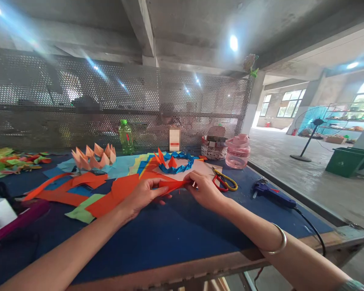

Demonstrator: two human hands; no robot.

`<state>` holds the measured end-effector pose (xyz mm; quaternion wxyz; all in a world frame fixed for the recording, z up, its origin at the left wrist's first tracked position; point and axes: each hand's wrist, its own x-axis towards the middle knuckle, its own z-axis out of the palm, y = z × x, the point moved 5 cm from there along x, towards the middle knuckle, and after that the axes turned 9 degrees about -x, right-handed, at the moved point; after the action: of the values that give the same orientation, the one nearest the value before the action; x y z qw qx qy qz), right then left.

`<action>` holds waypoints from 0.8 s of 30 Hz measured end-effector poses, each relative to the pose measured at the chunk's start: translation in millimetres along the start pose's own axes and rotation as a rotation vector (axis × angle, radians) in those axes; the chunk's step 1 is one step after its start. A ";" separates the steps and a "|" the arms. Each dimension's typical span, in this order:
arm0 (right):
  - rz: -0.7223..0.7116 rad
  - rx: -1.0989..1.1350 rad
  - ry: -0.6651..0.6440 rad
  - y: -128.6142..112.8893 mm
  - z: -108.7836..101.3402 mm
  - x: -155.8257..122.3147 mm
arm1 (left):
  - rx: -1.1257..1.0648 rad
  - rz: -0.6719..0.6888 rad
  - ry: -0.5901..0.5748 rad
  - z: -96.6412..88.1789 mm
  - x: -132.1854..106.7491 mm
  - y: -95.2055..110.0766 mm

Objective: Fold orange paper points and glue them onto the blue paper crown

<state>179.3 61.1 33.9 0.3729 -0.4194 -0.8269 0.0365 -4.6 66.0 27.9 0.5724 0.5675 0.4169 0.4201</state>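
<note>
Between my two hands, a folded piece of orange paper (173,185) is held just above the blue tabletop. My left hand (147,192) pinches its left end between thumb and fingers. The right end is gripped by the fingertips of my right hand (202,188), which partly hide it. Just beyond lies a ring of folded blue paper points (178,166) with orange pointed pieces (161,158) at its left. To the right of my right hand rest scissors (226,180) with red and yellow handles.
Orange sheets (113,194) and a peach folded-paper crown (94,157) lie left. Behind stand a green bottle (126,137), a woven basket (214,148) and a pink jug (238,151). A corded blue glue gun (273,194) lies near the table's right edge.
</note>
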 end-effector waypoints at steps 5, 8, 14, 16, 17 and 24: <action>-0.007 0.000 -0.004 -2.8 -1.5 -0.7 | 0.030 -0.026 -0.066 2.1 2.4 -6.9; -0.033 0.003 0.010 -6.6 -2.5 -1.8 | 0.007 -0.035 -0.093 3.4 4.2 -12.2; -0.206 -0.123 0.101 -23.0 -6.2 -5.1 | -0.044 -0.002 -0.033 1.0 6.6 -11.9; -0.237 -0.176 0.081 -25.7 -4.3 -5.8 | -0.053 0.003 -0.025 -0.4 7.0 -11.8; -0.240 -0.192 0.070 -26.2 -3.3 -5.9 | -0.058 0.014 -0.028 -1.1 7.3 -11.7; -0.232 -0.235 0.115 -25.7 -3.7 -7.2 | -0.119 0.041 -0.085 -3.2 8.6 -12.4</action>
<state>167.2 38.4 41.9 0.3695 -0.3632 -0.8457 -0.1278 -4.9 75.1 15.4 0.6135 0.5584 0.3546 0.4313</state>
